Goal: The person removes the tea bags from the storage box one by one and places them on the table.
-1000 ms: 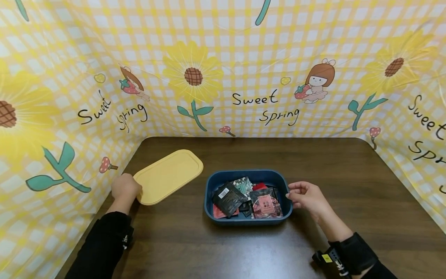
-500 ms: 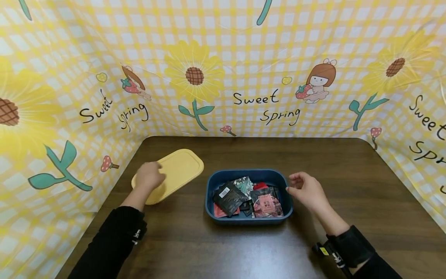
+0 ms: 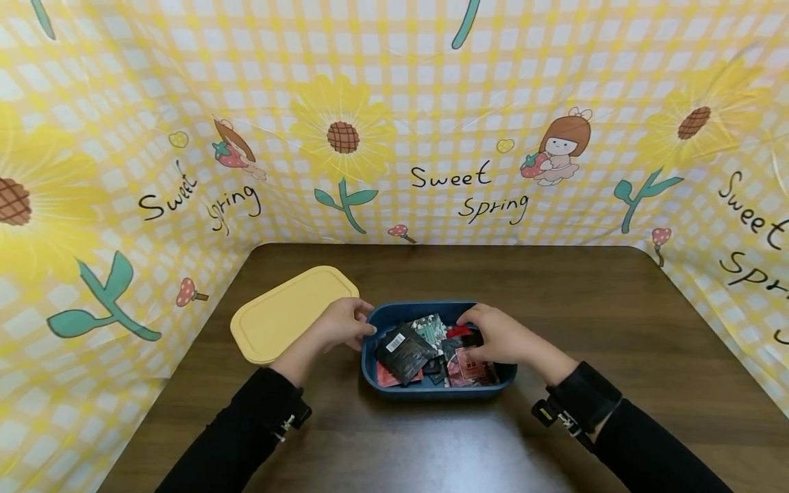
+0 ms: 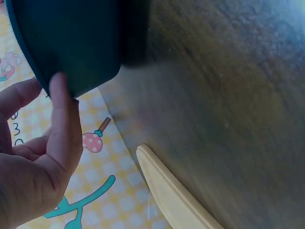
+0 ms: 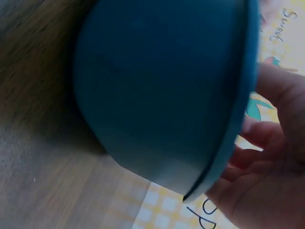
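Observation:
A dark blue box [image 3: 425, 393] stands uncovered on the table with small flat sachets inside. My left hand [image 3: 337, 323] holds the box's left rim, with thumb and fingers at the corner, as the left wrist view also shows. Over the box's right end, my right hand [image 3: 502, 337] reaches in, its thumb and index finger spread apart above the sachets. Below it lie a dark sachet with a pink label [image 3: 459, 366] and a red sachet [image 3: 456, 331], partly covered. A black sachet [image 3: 405, 352] and a green-and-white sachet [image 3: 431, 329] lie at the left and back.
The yellow lid [image 3: 283, 311] lies flat at the back left, behind my left forearm. A brown wooden table [image 3: 555, 274] carries everything. A yellow checked cloth [image 3: 456, 103] rises along its back and sides.
My left hand has left the yellow lid and moved right to the box's left rim. The right hand has gone from beside the right rim to over the sachets. Box and lid stay put.

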The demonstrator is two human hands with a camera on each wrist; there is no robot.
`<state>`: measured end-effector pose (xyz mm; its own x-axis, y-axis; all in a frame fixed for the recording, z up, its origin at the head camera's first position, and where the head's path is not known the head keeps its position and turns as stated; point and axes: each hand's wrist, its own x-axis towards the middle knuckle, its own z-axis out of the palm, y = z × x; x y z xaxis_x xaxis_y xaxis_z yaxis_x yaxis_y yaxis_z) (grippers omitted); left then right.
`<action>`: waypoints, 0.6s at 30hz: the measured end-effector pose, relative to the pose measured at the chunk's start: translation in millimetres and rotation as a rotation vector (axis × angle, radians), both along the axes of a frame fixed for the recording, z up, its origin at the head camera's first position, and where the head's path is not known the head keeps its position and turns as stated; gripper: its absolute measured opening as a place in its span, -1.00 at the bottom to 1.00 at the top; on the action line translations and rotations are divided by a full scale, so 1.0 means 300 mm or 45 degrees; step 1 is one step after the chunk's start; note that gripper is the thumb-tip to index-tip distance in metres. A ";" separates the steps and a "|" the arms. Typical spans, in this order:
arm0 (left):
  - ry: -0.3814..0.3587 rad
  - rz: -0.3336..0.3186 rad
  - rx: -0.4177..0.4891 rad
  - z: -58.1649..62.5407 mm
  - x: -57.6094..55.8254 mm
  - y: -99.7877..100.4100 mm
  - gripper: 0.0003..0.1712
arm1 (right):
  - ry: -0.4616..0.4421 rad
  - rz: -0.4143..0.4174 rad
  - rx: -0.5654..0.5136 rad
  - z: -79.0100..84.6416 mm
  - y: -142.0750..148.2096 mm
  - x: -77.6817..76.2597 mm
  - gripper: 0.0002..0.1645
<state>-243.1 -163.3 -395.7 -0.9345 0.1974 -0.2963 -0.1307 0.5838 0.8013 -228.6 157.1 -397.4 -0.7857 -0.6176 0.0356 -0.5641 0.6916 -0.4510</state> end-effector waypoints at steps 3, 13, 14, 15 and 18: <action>-0.011 -0.002 0.018 -0.011 0.005 0.002 -0.45 | 0.045 0.053 0.105 -0.014 -0.008 0.004 -0.37; -0.053 0.011 0.044 -0.021 0.024 0.007 -0.47 | -0.100 0.051 0.029 -0.022 -0.019 0.017 -0.68; -0.055 0.016 0.043 -0.021 0.024 0.007 -0.47 | -0.125 0.071 -0.001 -0.022 -0.017 0.015 -0.71; -0.060 0.022 0.042 -0.020 0.023 0.007 -0.47 | -0.139 0.089 -0.026 -0.022 -0.015 0.014 -0.74; -0.062 0.030 0.031 -0.019 0.022 0.008 -0.46 | -0.183 0.126 -0.106 -0.020 -0.007 0.009 -0.78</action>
<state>-236.7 -161.0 -401.6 -0.9235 0.1835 -0.3369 -0.1834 0.5602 0.8078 -225.8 154.9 -403.4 -0.7222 -0.6915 -0.0181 -0.5532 0.5931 -0.5850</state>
